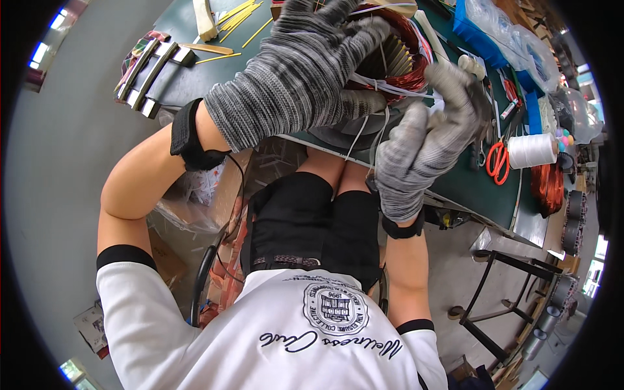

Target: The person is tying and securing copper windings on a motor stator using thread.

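Note:
A motor stator (398,57) with red-brown copper windings (416,75) lies on the green table, partly hidden behind my hands. My left hand (292,75), in a grey striped knit glove, is open against its left side, fingers spread and the thumb stretched out along the near edge. White lacing cord (383,84) runs over the windings, and loose ends (359,140) hang past the table's front edge. Just right of the stator, my right hand (432,133), gloved alike, has its thumb apart from its bent fingers. Motion blurs those fingertips; nothing shows between them.
Yellow sticks (239,16) and a metal-barred block (148,77) lie at the left of the table. At the right are orange-handled scissors (498,161), a white thread spool (533,151), a copper wire bundle (547,188) and a blue tray (478,36). A black-framed cart (500,305) stands beyond.

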{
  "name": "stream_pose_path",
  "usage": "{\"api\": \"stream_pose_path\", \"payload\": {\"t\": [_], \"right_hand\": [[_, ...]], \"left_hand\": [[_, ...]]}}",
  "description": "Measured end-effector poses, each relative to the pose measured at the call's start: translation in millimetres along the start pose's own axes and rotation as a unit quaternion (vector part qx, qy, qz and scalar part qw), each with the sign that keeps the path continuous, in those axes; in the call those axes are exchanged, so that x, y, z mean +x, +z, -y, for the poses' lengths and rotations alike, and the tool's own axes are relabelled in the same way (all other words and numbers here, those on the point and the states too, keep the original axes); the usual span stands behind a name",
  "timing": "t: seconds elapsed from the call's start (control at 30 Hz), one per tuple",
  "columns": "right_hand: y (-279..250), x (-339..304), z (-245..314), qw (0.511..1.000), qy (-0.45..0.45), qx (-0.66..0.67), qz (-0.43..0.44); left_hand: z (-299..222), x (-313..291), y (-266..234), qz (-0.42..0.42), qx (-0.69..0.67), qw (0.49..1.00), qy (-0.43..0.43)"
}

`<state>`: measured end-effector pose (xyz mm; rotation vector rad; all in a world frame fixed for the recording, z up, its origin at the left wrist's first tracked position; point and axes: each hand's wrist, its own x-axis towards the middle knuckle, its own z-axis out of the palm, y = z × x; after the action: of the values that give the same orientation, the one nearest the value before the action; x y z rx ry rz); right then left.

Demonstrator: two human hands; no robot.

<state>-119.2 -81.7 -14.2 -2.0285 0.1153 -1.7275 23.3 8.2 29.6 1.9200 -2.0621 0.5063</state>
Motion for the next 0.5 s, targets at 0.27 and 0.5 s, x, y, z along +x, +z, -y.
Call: {"api": "stream_pose_path", "payload": {"t": [0.27, 0.5], "right_hand": [[-44.3, 14.1, 10.8, 0.908, 0.378, 0.165, 0.075], [-47.3, -54.2, -6.3, 0.965, 0.228, 0.013, 0.126]], "left_hand": [[-35.0, -7.9, -8.7, -0.160, 0.145, 0.971, -0.103], [-25.2, -13.1, 16.4, -0.071, -0.074, 0.995, -0.014]]}}
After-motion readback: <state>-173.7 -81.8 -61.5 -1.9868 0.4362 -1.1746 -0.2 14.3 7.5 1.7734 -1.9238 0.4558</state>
